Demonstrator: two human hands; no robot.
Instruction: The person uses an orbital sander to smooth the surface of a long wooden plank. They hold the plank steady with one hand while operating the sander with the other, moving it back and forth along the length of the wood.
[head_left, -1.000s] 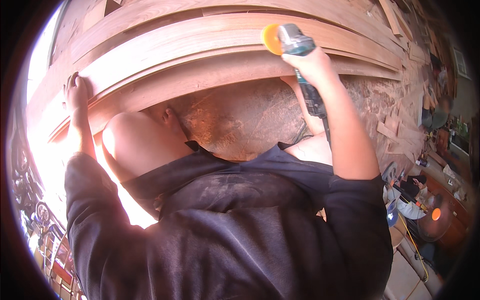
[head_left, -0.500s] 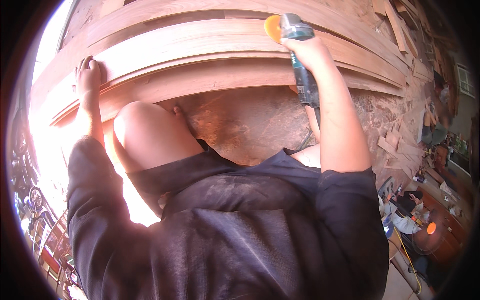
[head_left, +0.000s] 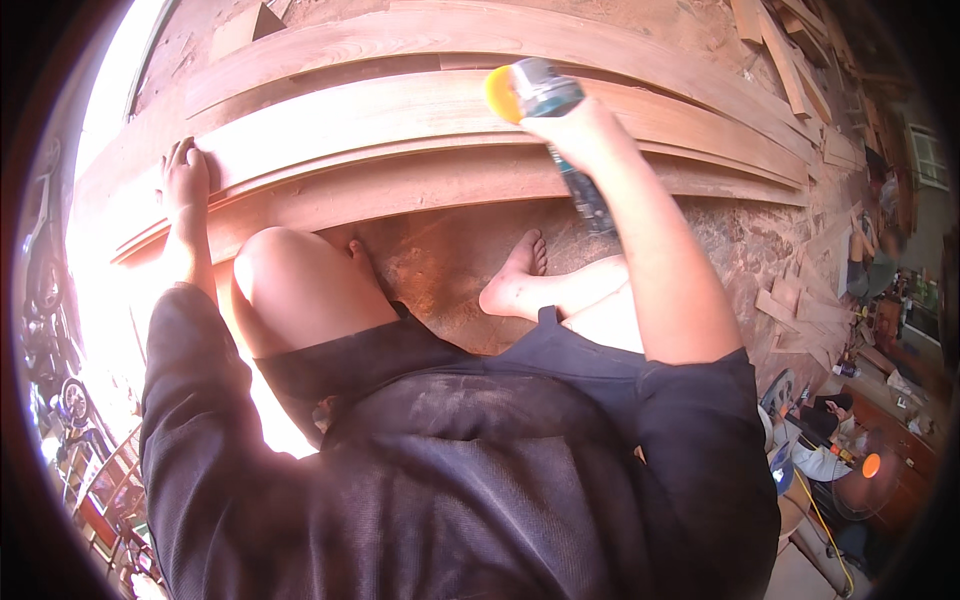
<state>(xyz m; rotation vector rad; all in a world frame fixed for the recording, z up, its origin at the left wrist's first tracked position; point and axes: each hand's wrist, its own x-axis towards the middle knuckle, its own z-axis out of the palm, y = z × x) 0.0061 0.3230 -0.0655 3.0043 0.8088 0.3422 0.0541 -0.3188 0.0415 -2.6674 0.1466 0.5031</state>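
A long pale wooden plank (head_left: 370,115) lies across in front of me, on top of other boards. My left hand (head_left: 185,178) rests on its left part, fingers spread on the wood. My right hand (head_left: 575,125) is wrapped round an angle grinder (head_left: 548,90), just behind its metal head. The grinder's yellow-orange disc (head_left: 503,95) is tilted on edge over the middle of the plank; I cannot tell whether it touches. The grinder's dark body (head_left: 583,200) slants down toward me, partly hidden by my forearm and slightly blurred.
Another long board (head_left: 350,45) lies beyond the plank. Wood offcuts (head_left: 805,310) are scattered on the floor at the right, and more strips (head_left: 785,65) lie at the far right. A fan (head_left: 868,475) with an orange hub stands at the lower right. My bare foot (head_left: 515,270) is below the boards.
My right hand has swung the grinder left along the plank and slightly nearer, its body now more slanted. My foot has come into view below it. The left hand stays on the plank.
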